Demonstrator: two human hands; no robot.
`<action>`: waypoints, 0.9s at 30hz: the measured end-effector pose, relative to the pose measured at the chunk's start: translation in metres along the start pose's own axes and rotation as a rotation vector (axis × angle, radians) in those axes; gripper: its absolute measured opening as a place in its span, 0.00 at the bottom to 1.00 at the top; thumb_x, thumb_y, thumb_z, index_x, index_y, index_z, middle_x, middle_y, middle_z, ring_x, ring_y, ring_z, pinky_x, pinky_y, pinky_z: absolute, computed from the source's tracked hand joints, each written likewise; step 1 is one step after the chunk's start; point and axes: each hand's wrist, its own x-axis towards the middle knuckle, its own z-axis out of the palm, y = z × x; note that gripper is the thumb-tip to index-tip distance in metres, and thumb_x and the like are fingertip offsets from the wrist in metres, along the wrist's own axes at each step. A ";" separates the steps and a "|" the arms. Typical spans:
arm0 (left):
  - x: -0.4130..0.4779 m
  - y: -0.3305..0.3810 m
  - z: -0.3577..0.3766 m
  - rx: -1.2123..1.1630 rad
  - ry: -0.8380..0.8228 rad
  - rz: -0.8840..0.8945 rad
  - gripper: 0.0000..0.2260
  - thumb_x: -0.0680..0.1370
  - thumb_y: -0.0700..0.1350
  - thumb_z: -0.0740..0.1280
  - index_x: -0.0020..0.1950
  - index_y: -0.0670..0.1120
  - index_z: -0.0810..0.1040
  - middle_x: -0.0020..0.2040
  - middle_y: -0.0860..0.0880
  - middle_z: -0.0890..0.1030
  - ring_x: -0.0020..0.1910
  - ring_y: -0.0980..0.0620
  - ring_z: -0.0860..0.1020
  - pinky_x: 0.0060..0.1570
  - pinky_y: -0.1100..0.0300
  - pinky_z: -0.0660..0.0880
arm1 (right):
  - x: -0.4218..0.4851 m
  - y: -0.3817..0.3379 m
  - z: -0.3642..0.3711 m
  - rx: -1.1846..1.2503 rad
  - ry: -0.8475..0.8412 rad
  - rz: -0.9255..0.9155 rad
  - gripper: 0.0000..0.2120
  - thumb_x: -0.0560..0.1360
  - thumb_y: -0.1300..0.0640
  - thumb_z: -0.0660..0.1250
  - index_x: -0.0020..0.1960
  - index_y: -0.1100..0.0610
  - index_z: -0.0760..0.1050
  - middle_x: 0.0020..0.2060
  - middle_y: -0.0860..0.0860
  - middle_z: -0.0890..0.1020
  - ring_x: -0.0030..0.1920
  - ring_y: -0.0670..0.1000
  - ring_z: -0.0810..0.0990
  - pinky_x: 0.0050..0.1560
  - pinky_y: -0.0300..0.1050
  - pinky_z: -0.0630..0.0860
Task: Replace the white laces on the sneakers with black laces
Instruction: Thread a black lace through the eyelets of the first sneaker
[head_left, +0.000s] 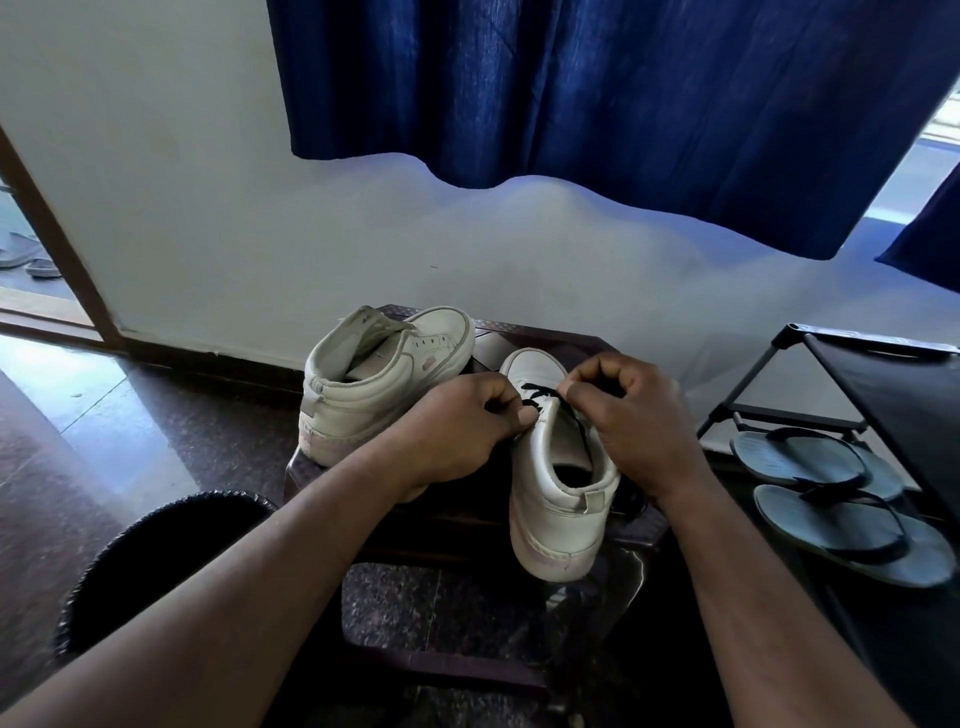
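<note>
Two white high-top sneakers stand on a dark stool. The left sneaker has bare eyelets and no lace. The right sneaker points away from me, heel toward me, and a black lace crosses its lowest eyelets near the toe. My left hand pinches the left side of the lace at the sneaker's left eyelet row. My right hand pinches the right side of the lace over the tongue. Both hands hide much of the lace.
A black bin with a liner stands at the lower left beside the stool. On the right, a black shoe rack holds grey flip-flops. A white wall and a blue curtain are behind. A doorway opens at the far left.
</note>
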 end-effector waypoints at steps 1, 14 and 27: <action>0.001 0.001 -0.001 0.023 0.000 -0.008 0.10 0.81 0.53 0.71 0.44 0.49 0.80 0.36 0.56 0.77 0.32 0.59 0.71 0.39 0.60 0.70 | 0.000 0.000 0.000 -0.008 0.000 0.003 0.06 0.75 0.55 0.75 0.39 0.50 0.83 0.33 0.39 0.83 0.38 0.39 0.80 0.37 0.26 0.69; 0.003 -0.003 0.001 0.023 0.113 0.035 0.04 0.80 0.50 0.73 0.48 0.52 0.80 0.42 0.55 0.80 0.39 0.59 0.74 0.43 0.62 0.70 | -0.004 -0.003 -0.006 -0.020 0.020 0.020 0.06 0.74 0.56 0.74 0.38 0.52 0.84 0.33 0.45 0.85 0.38 0.44 0.81 0.36 0.30 0.72; 0.008 0.011 0.000 0.044 0.186 0.146 0.07 0.83 0.48 0.69 0.46 0.49 0.77 0.36 0.54 0.84 0.36 0.56 0.81 0.42 0.55 0.75 | -0.003 -0.003 0.002 0.063 -0.050 -0.064 0.04 0.77 0.55 0.75 0.49 0.47 0.86 0.43 0.40 0.87 0.46 0.39 0.84 0.47 0.31 0.75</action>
